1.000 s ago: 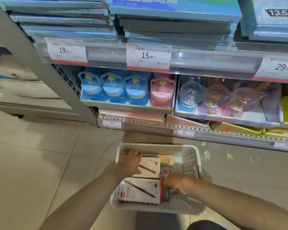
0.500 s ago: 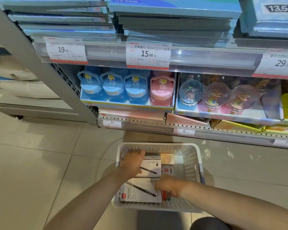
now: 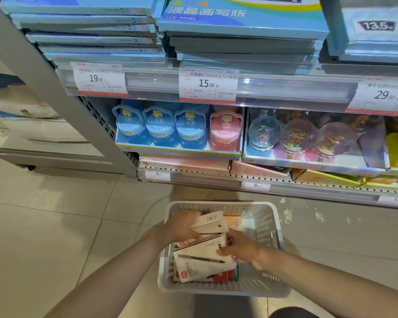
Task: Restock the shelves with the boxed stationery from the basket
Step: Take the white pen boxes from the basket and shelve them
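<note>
1. The white basket point(image 3: 265, 222) is parked on the floor right under the shelves point(image 3: 257, 180), probably so boxes can go straight up.
2. An upper pen box point(image 3: 209, 222) is gripped by the left hand point(image 3: 182, 227), fingers curled round its end, tilted up out of the pile.
3. A bigger pen box point(image 3: 201, 260) is pinched at its top edge by the right hand point(image 3: 240, 247), likely being tipped up for lifting.
4. More boxes are left underneath, so restocking looks barely started.
</note>
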Tool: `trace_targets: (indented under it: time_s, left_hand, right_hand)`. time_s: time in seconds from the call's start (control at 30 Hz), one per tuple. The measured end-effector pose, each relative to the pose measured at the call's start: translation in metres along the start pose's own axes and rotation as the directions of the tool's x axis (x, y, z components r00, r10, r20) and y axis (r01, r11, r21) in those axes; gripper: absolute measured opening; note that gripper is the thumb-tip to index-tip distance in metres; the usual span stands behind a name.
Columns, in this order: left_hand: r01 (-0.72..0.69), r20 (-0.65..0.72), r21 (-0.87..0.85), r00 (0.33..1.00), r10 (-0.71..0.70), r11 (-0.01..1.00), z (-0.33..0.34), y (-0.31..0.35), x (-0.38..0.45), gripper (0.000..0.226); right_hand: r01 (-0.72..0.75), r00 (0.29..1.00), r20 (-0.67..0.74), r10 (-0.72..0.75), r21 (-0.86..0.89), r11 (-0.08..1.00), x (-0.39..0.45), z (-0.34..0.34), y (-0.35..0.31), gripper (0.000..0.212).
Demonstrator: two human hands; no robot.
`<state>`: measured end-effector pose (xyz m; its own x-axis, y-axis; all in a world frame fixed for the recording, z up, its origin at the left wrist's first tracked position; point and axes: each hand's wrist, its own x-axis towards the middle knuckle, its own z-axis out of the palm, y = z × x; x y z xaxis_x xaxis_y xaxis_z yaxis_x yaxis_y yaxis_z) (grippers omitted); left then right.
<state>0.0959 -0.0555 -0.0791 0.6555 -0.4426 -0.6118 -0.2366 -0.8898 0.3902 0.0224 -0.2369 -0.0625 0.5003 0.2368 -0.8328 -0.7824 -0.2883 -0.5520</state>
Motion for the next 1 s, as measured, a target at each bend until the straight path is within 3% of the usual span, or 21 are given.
trace_targets:
  time_s: [0.13,0.33,0.47,0.73,0.87,1.0]
  left_hand:
    - [-0.051,-0.04,-0.232,0.998,0.043,0.971,-0.036,0.003,-0.015,0.047]
    - [-0.07,-0.081,-0.58,0.996,0.028,0.812,-0.108,0.035,-0.079,0.042]
    - [-0.074,-0.093,-0.678,0.996,0.014,0.732,-0.162,0.066,-0.141,0.04]
    - [-0.059,-0.035,-0.771,0.998,0.05,0.634,-0.271,0.131,-0.285,0.058]
    - [-0.086,-0.069,-0.79,0.996,0.051,0.608,-0.329,0.164,-0.35,0.04]
    - [-0.121,-0.145,-0.84,0.989,-0.004,0.529,-0.382,0.191,-0.408,0.048]
  right_hand:
    - [0.123,0.992,0.012,-0.123,0.034,0.992,-0.032,-0.022,-0.032,0.025]
    - [0.24,0.971,-0.045,-0.236,0.13,0.962,-0.109,-0.029,-0.097,0.025]
    - [0.285,0.957,-0.08,-0.278,0.105,0.953,-0.183,-0.018,-0.144,0.015]
    - [0.339,0.925,-0.216,-0.313,0.093,0.936,-0.345,0.015,-0.239,0.027]
    - [0.449,0.864,-0.307,-0.398,0.115,0.886,-0.422,0.033,-0.287,0.025]
    - [0.544,0.814,-0.382,-0.438,0.237,0.804,-0.489,0.055,-0.327,0.024]
